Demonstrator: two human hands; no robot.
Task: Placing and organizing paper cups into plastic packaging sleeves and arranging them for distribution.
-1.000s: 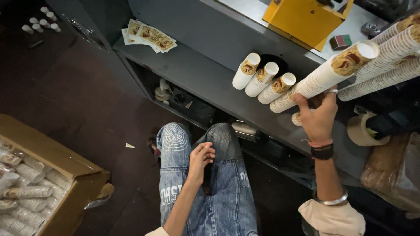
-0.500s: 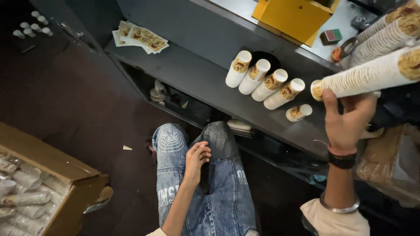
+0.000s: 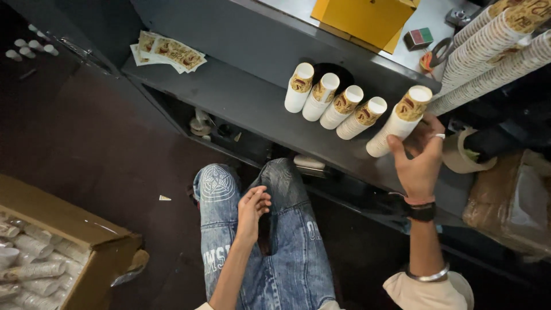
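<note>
My right hand (image 3: 422, 163) reaches up to the dark grey shelf (image 3: 241, 103), its fingers wrapped around the base of a short stack of white paper cups with brown and gold print (image 3: 400, 117). That stack stands at the right end of a row of several similar short stacks (image 3: 333, 102). My left hand (image 3: 251, 211) rests loosely curled on my lap, on blue jeans (image 3: 287, 258), holding nothing. A dark slim object (image 3: 265, 232) lies between my thighs beside it.
Long cup stacks (image 3: 488, 51) lean in from the upper right. A yellow box (image 3: 367, 20) and scissors (image 3: 433, 54) sit on the upper counter, printed sleeves (image 3: 169, 53) on the shelf's left. A cardboard box of wrapped cups (image 3: 51, 252) stands lower left; a tape roll (image 3: 465, 152) lies right.
My right hand held a long cup stack up at the right; now it grips a short stack standing at the row's right end. The view shifted. My left hand stayed on my lap.
</note>
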